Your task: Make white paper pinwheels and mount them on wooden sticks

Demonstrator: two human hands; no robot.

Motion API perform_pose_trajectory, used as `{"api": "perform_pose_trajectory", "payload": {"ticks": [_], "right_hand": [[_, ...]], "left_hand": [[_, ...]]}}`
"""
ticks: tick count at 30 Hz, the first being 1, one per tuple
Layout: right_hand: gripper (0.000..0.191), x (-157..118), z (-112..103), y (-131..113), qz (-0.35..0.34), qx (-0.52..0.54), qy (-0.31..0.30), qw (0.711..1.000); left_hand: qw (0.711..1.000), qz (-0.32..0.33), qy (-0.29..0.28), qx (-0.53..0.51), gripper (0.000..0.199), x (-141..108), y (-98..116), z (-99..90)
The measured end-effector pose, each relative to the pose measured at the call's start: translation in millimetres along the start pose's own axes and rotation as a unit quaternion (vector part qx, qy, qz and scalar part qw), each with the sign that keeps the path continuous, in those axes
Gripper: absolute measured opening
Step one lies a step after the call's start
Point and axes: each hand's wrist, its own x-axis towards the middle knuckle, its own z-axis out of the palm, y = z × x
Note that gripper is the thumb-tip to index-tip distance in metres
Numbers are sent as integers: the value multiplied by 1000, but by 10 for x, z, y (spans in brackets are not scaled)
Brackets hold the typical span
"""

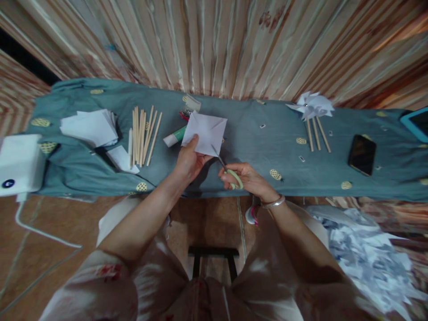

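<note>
A square sheet of white paper [209,127] with diagonal creases is pinched in my left hand [189,159], thumb on top and fingers beneath. My right hand [241,177] grips scissors [236,177] with pale green handles. Their blades lie over the paper's lower right corner; whether they are cutting through it I cannot tell. A green and white glue stick [175,136] lies just left of the paper, partly covered by it. Behind the sheet's top edge sits a small packet [193,103] with something red beside it.
Several wooden sticks [143,136] and a stack of white paper [88,127] lie to the left. Finished paper pinwheels [314,106] on sticks and a black phone [362,154] are on the right. A white box [20,165] with a cable stands far left. Folded paper pieces [371,254] fill a bag at lower right.
</note>
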Motion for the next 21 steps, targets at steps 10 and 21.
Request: {"api": "perform_pose_trajectory", "payload": {"ticks": [10, 21], "right_hand": [[48, -2, -9, -25, -2, -6, 0, 1000], [48, 16, 3, 10, 11, 13, 5, 1000]], "left_hand": [[1000, -12, -16, 12, 34, -46, -35, -2], [1000, -11, -8, 12, 29, -35, -48, -5]]}}
